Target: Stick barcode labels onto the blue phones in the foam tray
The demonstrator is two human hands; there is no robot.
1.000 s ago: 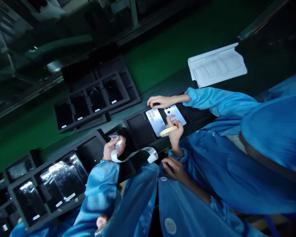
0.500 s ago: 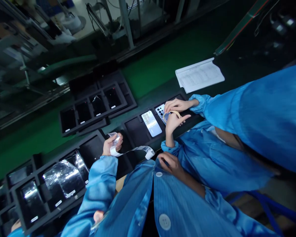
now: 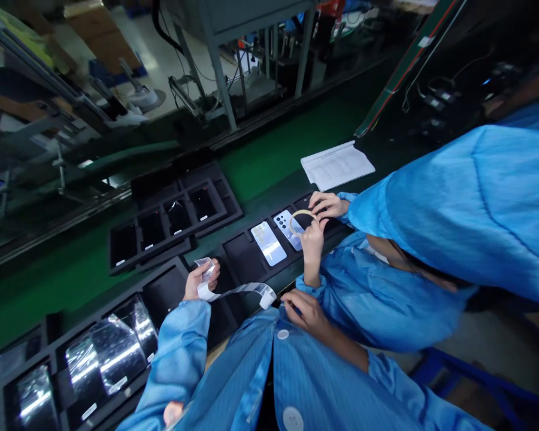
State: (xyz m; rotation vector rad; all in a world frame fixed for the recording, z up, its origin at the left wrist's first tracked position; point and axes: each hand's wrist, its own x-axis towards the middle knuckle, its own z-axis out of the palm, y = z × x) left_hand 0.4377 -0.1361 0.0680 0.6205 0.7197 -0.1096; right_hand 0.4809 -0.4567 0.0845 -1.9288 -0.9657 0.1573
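Observation:
My left hand is closed on one end of a white label strip, held over a black foam tray. The strip runs right to a small rolled end. My right hand lies with curled fingers against my blue coat, just right of that rolled end; what it pinches is hidden. Two light-coloured phones lie back up in the tray. A co-worker in a blue coat and cap holds a ring of tan tape with both hands above the right phone.
A second black tray with dark phones sits farther back on the green belt. Trays of shiny bagged items lie at the lower left. A stack of paper sheets rests on the belt beyond the co-worker. Metal frames stand behind.
The co-worker lifted the tape ring off the phones and brought both hands together on it. My left hand kept the strip; my right hand came closer to its rolled end. The view tilted up.

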